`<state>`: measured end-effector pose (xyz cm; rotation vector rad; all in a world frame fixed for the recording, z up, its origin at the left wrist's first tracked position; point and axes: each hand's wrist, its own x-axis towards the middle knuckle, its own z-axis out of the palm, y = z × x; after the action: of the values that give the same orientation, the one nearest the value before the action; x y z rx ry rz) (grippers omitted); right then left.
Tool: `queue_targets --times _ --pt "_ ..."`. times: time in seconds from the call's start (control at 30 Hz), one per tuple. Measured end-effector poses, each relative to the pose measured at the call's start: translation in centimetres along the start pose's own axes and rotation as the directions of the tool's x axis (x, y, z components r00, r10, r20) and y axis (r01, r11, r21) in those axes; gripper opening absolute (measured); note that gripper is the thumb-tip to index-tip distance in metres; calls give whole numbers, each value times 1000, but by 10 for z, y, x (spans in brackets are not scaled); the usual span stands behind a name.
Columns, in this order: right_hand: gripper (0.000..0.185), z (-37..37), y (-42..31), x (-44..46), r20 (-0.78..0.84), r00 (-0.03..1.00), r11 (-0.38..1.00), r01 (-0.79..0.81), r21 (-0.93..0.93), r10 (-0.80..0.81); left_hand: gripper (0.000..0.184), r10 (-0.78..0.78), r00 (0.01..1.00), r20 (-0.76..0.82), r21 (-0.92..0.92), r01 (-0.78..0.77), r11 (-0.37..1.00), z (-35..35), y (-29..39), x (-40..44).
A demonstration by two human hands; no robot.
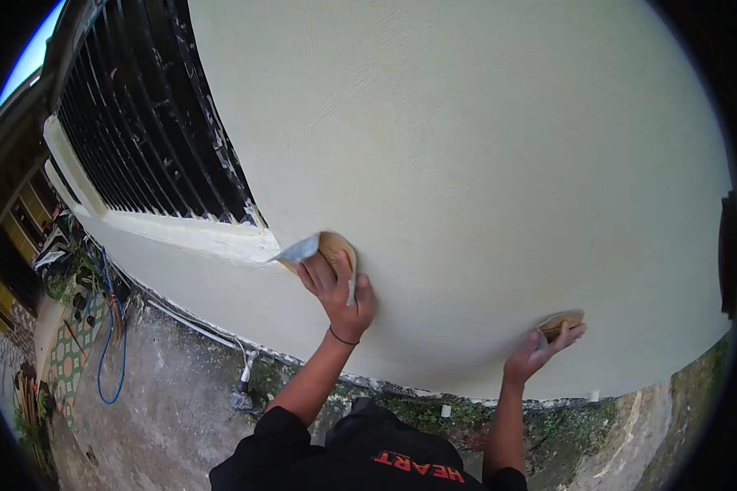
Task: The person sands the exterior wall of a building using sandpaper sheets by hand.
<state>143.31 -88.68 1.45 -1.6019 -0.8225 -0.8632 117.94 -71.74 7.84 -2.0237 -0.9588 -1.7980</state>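
Observation:
A broad pale wall (483, 180) fills most of the view. My left hand (336, 286) is closed on a curled sheet of sandpaper (303, 248), grey on one side and tan on the other, against the wall just right of the window sill's corner. Lower and to the right, my right hand (540, 348) grips a smaller folded piece of sandpaper (562, 323), its fingers beneath the piece and close to the wall surface. A dark band circles my left wrist.
A window with dark bars (147, 114) and a white sill (196, 235) lies at the upper left. White pipes (192, 321) run along the wall's base. A blue hose (101, 372) lies on the concrete ground (168, 409), near plants and a patterned tiled strip (67, 356).

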Motion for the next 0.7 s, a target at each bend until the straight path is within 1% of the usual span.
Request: queue_targets --times 0.03,0.07,0.1,0.13,0.17,0.2,0.23,0.27,0.3,0.33,0.37,0.4,0.43,0.47,0.5,0.53,0.57,0.6,0.63,0.67,0.7 --pt "60 -1 2 36 -156 983 974 -63 218 98 49 -59 993 -106 -15 57 998 -5 -7 33" --pt "60 -11 -2 72 -220 937 943 -215 254 273 49 -54 992 -113 -6 54 999 -5 -6 52" --pt "62 -23 -16 105 -208 881 866 -329 376 425 48 -153 967 -203 -134 127 983 -5 -5 67" --pt "63 -30 -5 124 -210 850 835 -376 401 483 48 -259 924 -281 -270 183 945 -3 -5 76" --pt "63 -24 -6 125 -211 856 838 -362 409 472 48 -190 950 -246 -155 155 976 -1 1 68" --pt "62 -18 -8 118 -202 845 848 -420 324 495 49 -129 971 -202 -40 124 992 3 14 48" --pt "62 -11 -10 107 -198 832 849 -473 235 518 49 -125 983 -132 -50 119 992 10 26 19" --pt "62 0 -24 81 -179 946 962 -263 69 271 49 -114 992 -60 -62 110 992 20 38 -16" --pt "62 8 -31 52 -116 993 995 -25 -93 14 49 -109 993 51 -82 113 990 25 46 -46" --pt "62 6 -18 31 -126 992 996 -19 -91 8 47 -32 984 176 -12 35 999 22 37 -61" --pt "65 4 -6 9 1 988 955 150 -256 -155 47 -17 986 165 -15 20 1000 18 24 -51" --pt "67 7 1 1 150 947 863 322 -390 -285 47 7 991 130 0 -7 1000 11 10 -34" --pt "65 -2 8 36 32 982 937 187 -294 -186 49 25 995 94 18 -27 999 5 0 -16" --pt "64 1 2 77 -227 973 985 6 173 34 49 -14 999 -34 -7 13 1000 -1 -7 15" --pt "65 -18 1 116 -259 952 982 -128 139 161 50 -56 986 -160 -45 50 998 -4 -8 48" --pt "67 -30 8 144 -111 815 738 -446 507 569 50 -48 984 -169 -53 40 998 -5 -2 68" --pt "67 -32 1 160 -124 814 741 -439 508 568 51 -126 964 -235 -112 102 988 -5 5 83" --pt "65 -33 -6 175 -205 834 831 -421 364 512 52 -208 934 -291 -177 161 971 -2 10 90" --pt "63 -34 -10 182 -275 854 895 -396 206 442 52 -209 933 -293 -191 157 969 2 21 76" --pt "60 -25 -27 172 -298 942 985 -128 113 157 50 -64 988 -140 -89 52 995 5 38 49" --pt "57 -12 -46 156 -292 946 988 154 17 -142 48 72 997 28 -1 -72 997 8 47 36"
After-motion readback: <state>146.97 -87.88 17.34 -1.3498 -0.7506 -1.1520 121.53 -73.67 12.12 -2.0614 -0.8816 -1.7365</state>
